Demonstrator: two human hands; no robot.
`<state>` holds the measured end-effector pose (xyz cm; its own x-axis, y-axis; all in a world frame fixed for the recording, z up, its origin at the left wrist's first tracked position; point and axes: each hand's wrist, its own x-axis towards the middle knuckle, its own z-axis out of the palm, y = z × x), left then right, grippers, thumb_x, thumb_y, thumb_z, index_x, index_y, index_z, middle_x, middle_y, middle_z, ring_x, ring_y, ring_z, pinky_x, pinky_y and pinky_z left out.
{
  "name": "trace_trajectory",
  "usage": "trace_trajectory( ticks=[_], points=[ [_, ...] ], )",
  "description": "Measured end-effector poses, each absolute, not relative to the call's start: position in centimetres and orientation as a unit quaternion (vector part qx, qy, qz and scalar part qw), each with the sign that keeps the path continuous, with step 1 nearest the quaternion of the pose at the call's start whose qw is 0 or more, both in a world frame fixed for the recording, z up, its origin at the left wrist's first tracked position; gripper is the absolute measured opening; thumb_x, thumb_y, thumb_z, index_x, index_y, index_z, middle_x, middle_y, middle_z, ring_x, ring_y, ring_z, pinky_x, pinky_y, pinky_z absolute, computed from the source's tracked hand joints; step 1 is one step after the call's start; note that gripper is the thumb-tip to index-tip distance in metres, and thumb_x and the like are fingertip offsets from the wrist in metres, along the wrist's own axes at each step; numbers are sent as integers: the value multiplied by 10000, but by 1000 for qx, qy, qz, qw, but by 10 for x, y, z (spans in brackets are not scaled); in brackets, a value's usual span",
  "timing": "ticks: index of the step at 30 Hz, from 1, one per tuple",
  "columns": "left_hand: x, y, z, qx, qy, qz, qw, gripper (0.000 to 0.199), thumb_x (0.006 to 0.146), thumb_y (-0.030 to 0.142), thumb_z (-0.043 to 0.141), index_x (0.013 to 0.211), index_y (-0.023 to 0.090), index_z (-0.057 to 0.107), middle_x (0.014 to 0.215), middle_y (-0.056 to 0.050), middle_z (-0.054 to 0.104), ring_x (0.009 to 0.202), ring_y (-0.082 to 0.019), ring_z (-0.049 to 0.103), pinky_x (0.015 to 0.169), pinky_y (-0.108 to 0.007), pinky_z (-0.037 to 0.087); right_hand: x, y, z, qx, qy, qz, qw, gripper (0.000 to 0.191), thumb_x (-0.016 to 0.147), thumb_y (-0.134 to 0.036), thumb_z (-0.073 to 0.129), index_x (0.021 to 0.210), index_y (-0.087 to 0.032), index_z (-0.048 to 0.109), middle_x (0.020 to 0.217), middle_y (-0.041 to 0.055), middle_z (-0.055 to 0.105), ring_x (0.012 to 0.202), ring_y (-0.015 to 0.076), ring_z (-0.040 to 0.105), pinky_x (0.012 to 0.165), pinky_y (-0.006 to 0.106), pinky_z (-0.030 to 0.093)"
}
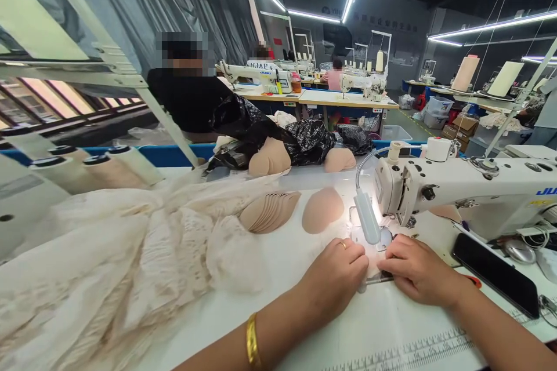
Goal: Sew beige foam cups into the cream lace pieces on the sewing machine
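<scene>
My left hand point(337, 271) is closed, fingers curled down at the front of the sewing machine point(435, 182). Between my hands lies a small patch of thin pale fabric point(373, 264), brightly lit and partly hidden by the fingers. My right hand point(420, 269) pinches at the right side of that patch, thumb against forefinger. Both hands are just in front of the needle area, below a lamp point(366, 217) on a bendy neck. Left of them lie a single beige oval pad point(322, 210) and a fanned stack of beige pads point(270, 211).
Cream lace fabric point(161, 266) heaps over the table's left side. Thread cones point(100, 174) stand behind it. A black phone point(496, 272) lies right of my right hand, and a ruler strip point(404, 353) runs along the front. Black plastic bags point(304, 139) and a person point(187, 98) are beyond.
</scene>
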<state>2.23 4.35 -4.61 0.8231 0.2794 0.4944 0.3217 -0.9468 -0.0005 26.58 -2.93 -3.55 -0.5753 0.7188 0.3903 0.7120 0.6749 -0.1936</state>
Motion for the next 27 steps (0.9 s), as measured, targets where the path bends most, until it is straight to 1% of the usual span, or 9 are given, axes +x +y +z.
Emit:
trace_trajectory(
  ticks=[7, 11, 13, 15, 18, 20, 23, 25, 27],
  points=[
    [25, 41, -45, -957, -175, -231, 22, 239, 985, 108, 461, 798, 170, 597, 801, -51, 596, 718, -200, 487, 686, -343, 424, 266, -29, -34, -394, -889, 23, 232, 377, 819, -4, 479, 1035, -232, 688, 904, 58, 634, 829, 226, 545, 707, 347, 471],
    [26, 40, -44, -958, -174, -229, 8, 170, 995, 176, 520, 855, 178, 617, 840, -50, 620, 733, -204, 498, 712, -351, 428, 266, -30, -35, -397, -887, 22, 236, 347, 805, 3, 481, 980, -226, 675, 882, 52, 621, 814, 220, 529, 693, 339, 461],
    [27, 39, -43, -957, -168, -238, -4, 125, 982, 173, 551, 878, 182, 619, 862, -43, 639, 741, -201, 505, 734, -352, 429, 265, -30, -36, -394, -886, 22, 242, 337, 805, 5, 488, 971, -225, 669, 872, 48, 617, 803, 216, 523, 682, 333, 459],
    [28, 39, -42, -956, -157, -249, -14, 132, 986, 152, 546, 876, 183, 612, 866, -32, 655, 740, -193, 507, 759, -352, 427, 265, -30, -37, -385, -887, 25, 254, 337, 814, 10, 493, 986, -224, 662, 913, 53, 640, 832, 218, 536, 708, 337, 477],
    [29, 40, -42, -955, -140, -260, -25, 209, 1015, 136, 496, 830, 183, 582, 855, -22, 670, 735, -178, 517, 783, -345, 417, 265, -30, -38, -373, -888, 40, 266, 360, 831, 29, 490, 1041, -218, 647, 1058, 64, 693, 947, 229, 565, 821, 370, 513],
    [30, 44, -42, -957, -132, -256, -33, 253, 1035, 137, 461, 808, 185, 562, 847, -16, 668, 725, -168, 525, 784, -338, 407, 264, -30, -38, -373, -888, 47, 266, 377, 834, 37, 488, 1068, -217, 639, 1108, 59, 710, 990, 234, 573, 859, 382, 520],
    [31, 56, -46, -963, -115, -241, -39, 222, 1019, 139, 488, 813, 185, 556, 864, -12, 671, 716, -165, 536, 766, -334, 389, 264, -29, -40, -389, -881, 46, 264, 381, 824, 35, 489, 1065, -222, 634, 1108, 50, 727, 994, 242, 590, 843, 387, 525],
    [32, 66, -49, -965, -109, -236, -36, 170, 996, 156, 535, 833, 187, 573, 879, -19, 679, 755, -185, 560, 774, -339, 388, 264, -28, -42, -401, -876, 43, 265, 384, 820, 34, 486, 1064, -225, 630, 1118, 45, 736, 1009, 249, 604, 835, 390, 524],
    [34, 74, -48, -967, -105, -231, -32, 154, 1001, 193, 546, 856, 190, 598, 879, -32, 683, 799, -211, 578, 795, -351, 397, 264, -26, -45, -412, -871, 35, 267, 395, 826, 28, 486, 1093, -226, 627, 1129, 45, 743, 1030, 253, 617, 827, 387, 523]
  ],
)
